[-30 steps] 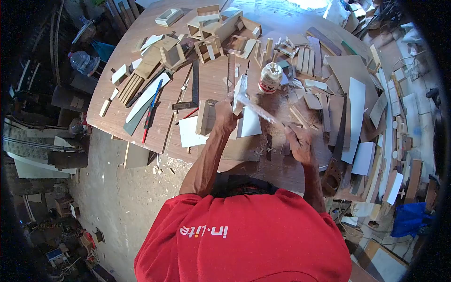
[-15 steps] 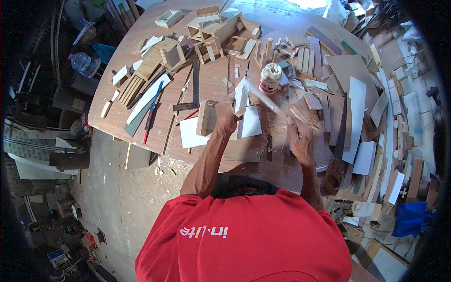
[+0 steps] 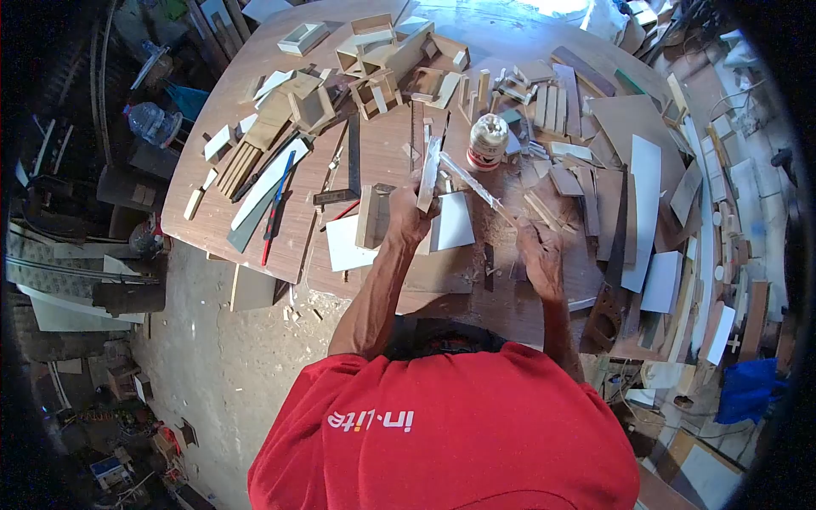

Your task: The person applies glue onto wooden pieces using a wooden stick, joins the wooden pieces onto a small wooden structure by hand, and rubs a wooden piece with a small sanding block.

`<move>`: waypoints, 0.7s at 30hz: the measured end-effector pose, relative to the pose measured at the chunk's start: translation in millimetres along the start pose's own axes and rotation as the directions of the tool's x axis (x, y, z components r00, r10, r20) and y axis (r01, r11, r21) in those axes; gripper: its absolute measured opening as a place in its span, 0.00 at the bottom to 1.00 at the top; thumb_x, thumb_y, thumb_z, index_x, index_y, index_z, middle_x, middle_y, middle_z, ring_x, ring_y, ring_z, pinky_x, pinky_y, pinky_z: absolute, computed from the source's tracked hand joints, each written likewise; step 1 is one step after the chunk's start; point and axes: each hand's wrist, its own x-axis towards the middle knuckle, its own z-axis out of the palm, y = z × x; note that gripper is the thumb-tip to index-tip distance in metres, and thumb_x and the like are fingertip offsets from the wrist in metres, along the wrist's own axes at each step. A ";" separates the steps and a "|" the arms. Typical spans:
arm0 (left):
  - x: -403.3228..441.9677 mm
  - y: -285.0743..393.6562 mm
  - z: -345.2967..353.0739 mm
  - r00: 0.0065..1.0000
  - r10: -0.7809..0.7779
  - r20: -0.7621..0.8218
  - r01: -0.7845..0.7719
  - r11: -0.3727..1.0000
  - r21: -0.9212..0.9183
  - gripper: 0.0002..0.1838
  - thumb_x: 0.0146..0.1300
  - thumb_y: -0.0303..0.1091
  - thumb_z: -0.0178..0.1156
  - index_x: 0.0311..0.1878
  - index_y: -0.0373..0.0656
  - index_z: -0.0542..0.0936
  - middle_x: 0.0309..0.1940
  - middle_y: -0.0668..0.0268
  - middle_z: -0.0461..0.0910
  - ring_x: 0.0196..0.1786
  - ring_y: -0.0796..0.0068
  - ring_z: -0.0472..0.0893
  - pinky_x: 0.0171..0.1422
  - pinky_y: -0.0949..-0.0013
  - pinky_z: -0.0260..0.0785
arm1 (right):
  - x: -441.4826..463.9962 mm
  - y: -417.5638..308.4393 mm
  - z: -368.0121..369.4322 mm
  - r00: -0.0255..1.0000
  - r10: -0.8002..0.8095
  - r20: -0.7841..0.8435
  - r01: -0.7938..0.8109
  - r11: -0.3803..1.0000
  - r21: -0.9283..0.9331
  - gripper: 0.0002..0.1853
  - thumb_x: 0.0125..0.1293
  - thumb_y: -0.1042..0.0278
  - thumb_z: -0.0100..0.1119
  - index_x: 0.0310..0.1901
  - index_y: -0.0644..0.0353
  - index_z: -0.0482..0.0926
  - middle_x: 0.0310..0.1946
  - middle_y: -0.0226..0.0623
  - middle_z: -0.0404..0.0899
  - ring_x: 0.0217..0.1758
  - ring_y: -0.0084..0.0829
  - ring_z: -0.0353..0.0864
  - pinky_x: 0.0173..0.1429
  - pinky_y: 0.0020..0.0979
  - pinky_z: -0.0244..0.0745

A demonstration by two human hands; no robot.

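My left hand [image 3: 410,212] is closed around a small wooden piece [image 3: 431,170] and holds it tilted up above the table. White smears show along its face. My right hand [image 3: 541,253] grips the lower end of a thin stick [image 3: 478,185] coated with something white. The stick's far tip reaches close to the wooden piece; whether they touch I cannot tell. Beyond the stick stands a jar [image 3: 488,144] with a white-crusted top and a red-and-white label. Beside my left hand are a small wooden block [image 3: 369,218] and a white panel [image 3: 452,223].
Small wooden boxes [image 3: 374,92] crowd the back of the table [image 3: 319,246]. A black try square [image 3: 354,161], a red-and-blue tool [image 3: 277,206] and strips lie to the left. Wood offcuts [image 3: 552,110] and a handsaw [image 3: 614,272] are on the right.
The stick, blurred before, shows sharply now, its tip slightly lower beside the wooden piece. My left hand has turned the piece a little, and my right hand has shifted slightly.
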 end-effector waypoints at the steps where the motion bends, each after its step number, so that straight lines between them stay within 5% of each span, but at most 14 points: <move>1: 3.3 -1.0 -4.2 1.000 0.000 -0.002 0.000 1.000 -0.001 0.13 0.71 0.38 0.47 0.42 0.40 0.78 0.18 0.69 0.69 0.13 0.79 0.63 0.18 0.74 0.52 | -2.5 2.1 -2.6 0.999 -0.036 0.032 0.036 0.999 -0.011 0.19 0.73 0.58 0.48 0.27 0.64 0.69 0.19 0.23 0.59 0.25 0.18 0.57 0.28 0.26 0.54; 6: 11.8 0.3 -12.4 0.999 -0.003 -0.049 0.002 1.000 -0.023 0.15 0.71 0.39 0.47 0.41 0.39 0.78 0.16 0.70 0.68 0.13 0.80 0.62 0.17 0.74 0.51 | -15.8 6.4 -18.1 0.984 -0.092 0.152 0.089 0.996 0.025 0.17 0.72 0.60 0.48 0.30 0.65 0.73 0.20 0.23 0.60 0.25 0.18 0.57 0.27 0.26 0.54; 9: 14.7 -1.7 -12.6 1.000 -0.003 0.000 0.003 1.000 -0.017 0.14 0.71 0.40 0.48 0.39 0.40 0.79 0.17 0.70 0.69 0.13 0.80 0.64 0.17 0.73 0.52 | -18.9 -1.4 -16.0 0.996 -0.078 0.038 0.078 0.997 -0.005 0.15 0.72 0.61 0.50 0.36 0.67 0.77 0.20 0.22 0.61 0.25 0.17 0.58 0.27 0.25 0.56; 12: 17.8 -6.2 -13.5 0.999 0.024 -0.029 -0.023 0.999 0.048 0.14 0.69 0.40 0.49 0.38 0.41 0.80 0.18 0.70 0.72 0.15 0.80 0.67 0.18 0.73 0.55 | -15.8 -8.4 -8.9 0.984 -0.175 0.034 0.178 0.976 -0.126 0.13 0.70 0.65 0.52 0.42 0.68 0.79 0.22 0.27 0.70 0.25 0.20 0.66 0.30 0.26 0.63; 14: 15.5 -3.7 -11.8 0.997 0.023 -0.070 -0.019 0.998 0.055 0.14 0.68 0.40 0.50 0.39 0.42 0.80 0.20 0.70 0.73 0.17 0.80 0.68 0.19 0.73 0.56 | -15.8 -6.6 -6.1 0.914 -0.400 0.063 0.404 0.889 -0.215 0.14 0.69 0.66 0.54 0.46 0.69 0.80 0.21 0.30 0.72 0.23 0.20 0.66 0.28 0.26 0.63; 19: 11.8 0.3 -13.1 0.986 0.017 -0.165 -0.007 0.998 0.060 0.13 0.68 0.40 0.52 0.39 0.43 0.81 0.23 0.71 0.76 0.20 0.78 0.71 0.20 0.71 0.60 | -19.5 -2.7 -26.6 0.888 -0.450 0.094 0.459 0.872 -0.169 0.13 0.68 0.68 0.54 0.46 0.71 0.79 0.25 0.35 0.75 0.29 0.23 0.71 0.35 0.27 0.68; 21: 13.1 1.3 -14.2 0.997 0.005 -0.078 0.000 0.998 0.065 0.13 0.68 0.41 0.52 0.40 0.44 0.81 0.24 0.70 0.76 0.20 0.76 0.71 0.21 0.70 0.61 | -20.3 -5.7 -25.8 0.942 -0.331 0.051 0.334 0.925 -0.180 0.13 0.68 0.68 0.54 0.46 0.71 0.79 0.26 0.34 0.75 0.29 0.23 0.72 0.35 0.26 0.68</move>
